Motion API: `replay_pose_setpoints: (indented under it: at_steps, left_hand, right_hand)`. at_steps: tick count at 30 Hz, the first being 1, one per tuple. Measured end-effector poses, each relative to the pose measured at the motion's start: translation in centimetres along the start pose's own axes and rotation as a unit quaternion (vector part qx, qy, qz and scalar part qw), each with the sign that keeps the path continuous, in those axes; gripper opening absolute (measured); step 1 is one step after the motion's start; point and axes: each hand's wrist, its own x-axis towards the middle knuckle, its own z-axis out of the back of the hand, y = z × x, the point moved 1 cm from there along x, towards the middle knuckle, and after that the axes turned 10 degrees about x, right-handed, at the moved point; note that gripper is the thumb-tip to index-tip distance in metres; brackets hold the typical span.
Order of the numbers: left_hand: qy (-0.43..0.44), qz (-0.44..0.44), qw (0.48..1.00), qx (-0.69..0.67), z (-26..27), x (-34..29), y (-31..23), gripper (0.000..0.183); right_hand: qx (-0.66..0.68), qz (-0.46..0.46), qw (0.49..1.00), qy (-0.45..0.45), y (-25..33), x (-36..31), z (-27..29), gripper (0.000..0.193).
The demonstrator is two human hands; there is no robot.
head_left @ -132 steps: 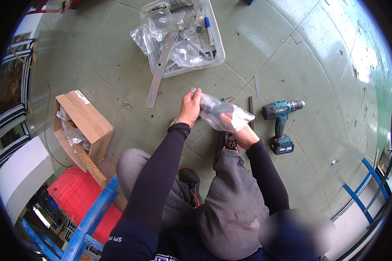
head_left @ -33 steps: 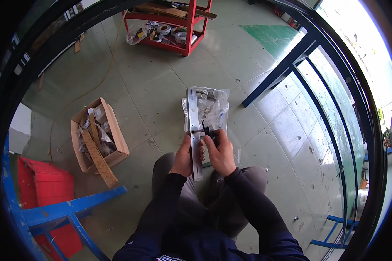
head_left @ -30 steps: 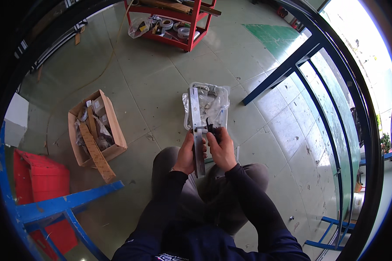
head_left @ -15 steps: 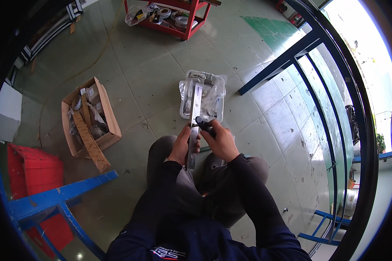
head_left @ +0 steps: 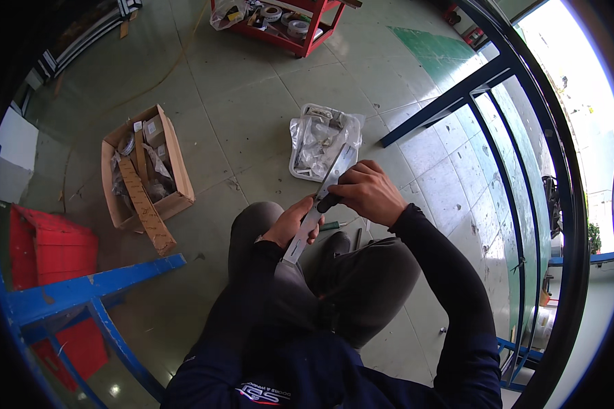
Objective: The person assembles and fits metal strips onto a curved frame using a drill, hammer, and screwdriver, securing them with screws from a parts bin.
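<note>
Metal bar [head_left: 310, 222], slanted above the person's lap; left hand [head_left: 288, 223], grip closed round its lower half; right hand [head_left: 372, 193], grip pinching a black part [head_left: 329, 202] at mid-bar. Beyond, on the floor [head_left: 245, 129]: plastic tray [head_left: 305, 176].

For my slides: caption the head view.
Left hand holds a metal bar, right hand a black piece near its middle.

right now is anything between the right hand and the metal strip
Only a black part, held by the right hand over the middle of the metal strip; nothing else visible stands between them.
</note>
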Motion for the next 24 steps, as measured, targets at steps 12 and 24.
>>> replay_pose_setpoints:
  at_steps: [12,24]
  left_hand:
    - [0.051,0.024,0.997,0.042,-0.2,-0.4,0.6,0.052]
    - [-0.082,-0.106,0.99,0.033,-0.3,-0.6,0.6,0.048]
  right_hand:
    - [-0.071,0.069,0.992,0.082,0.8,0.0,1.1,0.027]
    - [0.359,-0.347,0.857,-0.128,3.9,-1.3,-3.2,0.031]
